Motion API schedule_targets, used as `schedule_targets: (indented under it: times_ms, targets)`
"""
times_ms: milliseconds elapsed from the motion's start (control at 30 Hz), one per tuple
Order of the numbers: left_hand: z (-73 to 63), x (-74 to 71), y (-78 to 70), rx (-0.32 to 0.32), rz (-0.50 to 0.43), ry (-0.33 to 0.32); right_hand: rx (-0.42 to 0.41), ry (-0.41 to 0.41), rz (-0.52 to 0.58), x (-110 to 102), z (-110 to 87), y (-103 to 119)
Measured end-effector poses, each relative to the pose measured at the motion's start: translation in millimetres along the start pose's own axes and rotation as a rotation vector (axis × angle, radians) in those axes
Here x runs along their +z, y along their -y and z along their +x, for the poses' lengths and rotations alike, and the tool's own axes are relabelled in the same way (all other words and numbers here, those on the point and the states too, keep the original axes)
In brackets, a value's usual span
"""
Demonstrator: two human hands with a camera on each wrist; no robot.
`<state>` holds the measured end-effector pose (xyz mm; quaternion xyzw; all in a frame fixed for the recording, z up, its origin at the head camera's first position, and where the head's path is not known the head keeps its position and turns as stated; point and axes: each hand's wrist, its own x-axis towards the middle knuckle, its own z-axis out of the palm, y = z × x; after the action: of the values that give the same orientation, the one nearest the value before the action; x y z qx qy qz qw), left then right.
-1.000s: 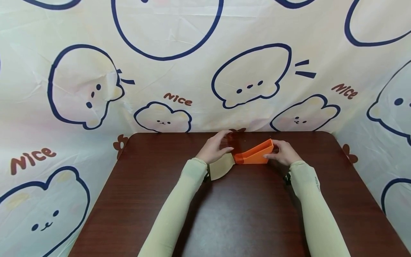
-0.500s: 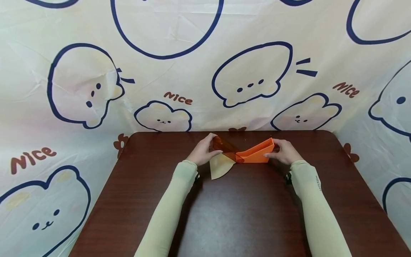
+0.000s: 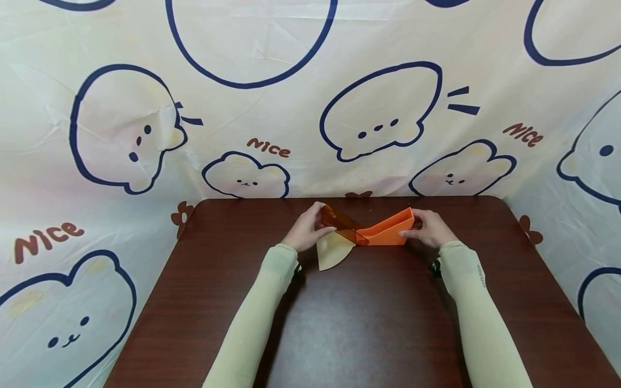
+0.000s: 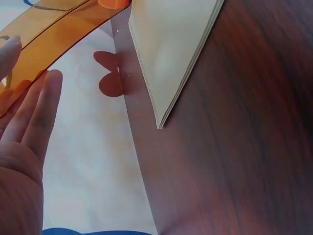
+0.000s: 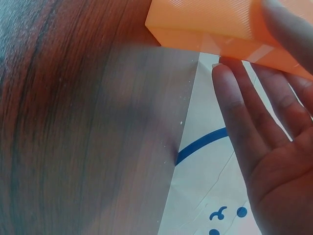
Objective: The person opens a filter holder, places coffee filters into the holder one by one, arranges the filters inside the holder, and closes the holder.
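Observation:
Near the far edge of the table an orange wedge-shaped box (image 3: 388,233) stands with its top uncovered. Its see-through amber lid (image 3: 339,220) is swung out to the left on the hinge. The person's left hand (image 3: 304,229) pinches the lid's free end between thumb and fingers, also seen in the left wrist view. At the box's right end, the right hand (image 3: 430,229) grips it, thumb on the front and fingers behind. A thin stack of cream, fan-shaped coffee filter papers (image 4: 168,54) lies beneath the lid, partly covered by it in the head view.
The dark brown wooden table (image 3: 359,323) has rounded far corners. Right behind it hangs a pale cloth (image 3: 301,118) with blue-outlined cartoon animals, and more cloth closes in both sides.
The left hand has moved left and taken hold of the lid, which has swung over from nearly upright to slant left. The right hand and the box have hardly moved.

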<state>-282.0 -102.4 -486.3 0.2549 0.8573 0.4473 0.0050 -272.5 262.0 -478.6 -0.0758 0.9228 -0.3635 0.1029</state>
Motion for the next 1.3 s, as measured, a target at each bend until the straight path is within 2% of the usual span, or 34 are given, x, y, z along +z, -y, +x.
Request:
schedule_targets:
  times_ms: [133,267,433,533,600,700,900,1167,1300]
  targets:
    - [0.0,-2.4,-0.9,-0.003,0.018,0.008,-0.01,-0.001,0.001,0.2,0.8,0.3]
    - [0.2,-4.9,-0.1,-0.052,0.049,0.036,-0.007,0.003,0.0,-0.3,0.6,-0.2]
    - [-2.2,-4.5,8.7,-0.216,0.196,0.078,0.002,0.008,0.009,-0.5,-1.0,-1.8]
    - [-5.0,-2.9,15.1,-0.309,0.29,0.147,0.0,0.009,0.014,-0.3,-1.7,-1.8]
    - [-5.7,-1.1,18.6,-0.338,0.333,0.196,-0.001,0.008,0.017,-0.4,-1.9,-1.5]
    - [-5.6,1.6,21.2,-0.333,0.386,0.241,0.005,0.009,0.021,-0.6,-1.8,-0.6]
    - [-4.0,4.5,20.4,-0.294,0.463,0.247,0.017,0.015,0.024,-1.3,-0.8,1.4]
    - [-3.3,3.7,19.5,-0.28,0.426,0.235,0.008,0.009,0.024,-1.2,-1.7,1.2]
    - [-3.6,3.6,19.4,-0.295,0.406,0.222,0.008,0.006,0.029,-0.5,-2.2,0.8]
